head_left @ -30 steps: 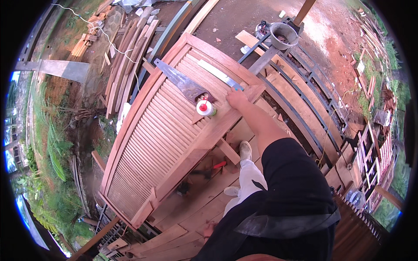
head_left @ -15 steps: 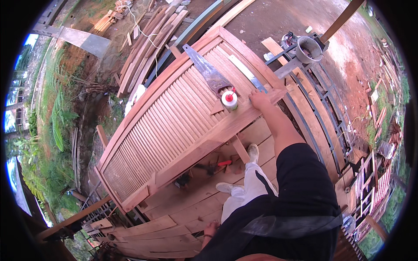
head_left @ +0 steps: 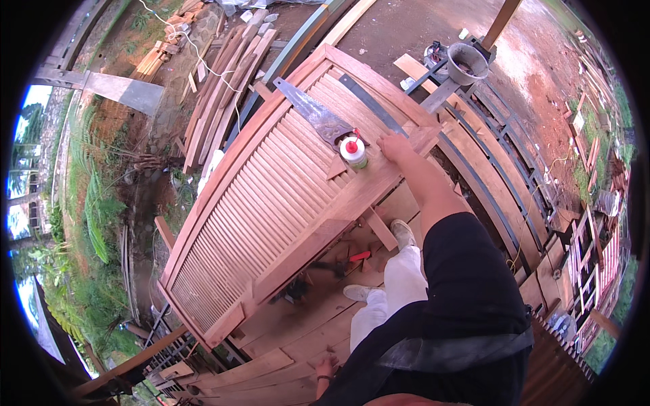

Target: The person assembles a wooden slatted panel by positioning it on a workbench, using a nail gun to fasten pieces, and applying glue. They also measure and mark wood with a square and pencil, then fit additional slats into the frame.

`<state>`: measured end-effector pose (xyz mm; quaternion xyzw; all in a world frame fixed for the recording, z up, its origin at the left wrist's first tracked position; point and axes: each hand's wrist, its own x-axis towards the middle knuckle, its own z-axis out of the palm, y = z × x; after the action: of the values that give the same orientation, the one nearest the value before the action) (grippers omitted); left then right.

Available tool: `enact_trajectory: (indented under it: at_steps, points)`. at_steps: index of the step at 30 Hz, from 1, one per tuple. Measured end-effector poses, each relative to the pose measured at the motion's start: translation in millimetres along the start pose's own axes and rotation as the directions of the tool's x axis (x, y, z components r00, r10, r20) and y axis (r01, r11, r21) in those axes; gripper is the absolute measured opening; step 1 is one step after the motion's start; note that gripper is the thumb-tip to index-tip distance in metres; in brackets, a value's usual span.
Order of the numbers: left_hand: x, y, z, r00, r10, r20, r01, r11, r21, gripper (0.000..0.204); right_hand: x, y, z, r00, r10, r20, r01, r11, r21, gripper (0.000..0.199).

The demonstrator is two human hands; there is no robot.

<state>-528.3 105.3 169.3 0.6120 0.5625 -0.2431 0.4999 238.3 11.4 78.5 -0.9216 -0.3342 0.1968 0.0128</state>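
Louvred wooden door panel (head_left: pixel 271 203), laid flat on supports, slanting from near left to far right, with slats over most of its length and a solid cross rail toward the far end. Right hand (head_left: pixel 395 145) pressed palm-down on that far rail, fingers spread flat, gripping nothing; arm bare to a black sleeve. Just left of that hand, a small white glue bottle (head_left: pixel 353 151) with a red cap, upright on the panel. Beyond the bottle, a handsaw (head_left: pixel 313 111) lying flat across the slats, and to its right a long dark metal ruler (head_left: pixel 371 103) along the panel's far edge. Left hand (head_left: pixel 326 369) low at the near edge, down beside the body, well apart from the other; open or closed cannot be told. Under the panel, plank flooring (head_left: pixel 284 331), white trousers and pale shoes, a red-handled tool (head_left: pixel 359 256). Far right, a grey bucket (head_left: pixel 466 62) on a metal frame; far left, stacked boards (head_left: pixel 223 81).
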Motion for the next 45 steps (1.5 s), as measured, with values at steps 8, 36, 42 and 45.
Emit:
enact_trajectory:
  at_steps: [8,36,42,45]
  points:
    - [-19,98,84,0.998,0.050,-0.029,-0.053,0.989,-0.139,0.028,-15,27,-31,0.981,-0.183,0.056,0.183,0.983,0.010,0.017]
    - [-108,-228,89,0.776,-0.621,-0.110,-0.215,-0.097,-0.972,0.021,-249,-486,113,0.624,-0.358,0.694,0.466,0.884,0.037,0.035]
    - [-104,-229,-20,0.865,-0.469,-0.181,-0.333,-0.266,-0.905,0.032,-362,-693,54,0.312,-0.873,0.374,0.811,0.450,0.373,0.035]
    - [-90,-208,-112,0.955,-0.207,-0.214,-0.271,-0.310,-0.911,0.039,-415,-771,34,0.194,-0.929,0.315,0.763,0.345,0.546,0.032]
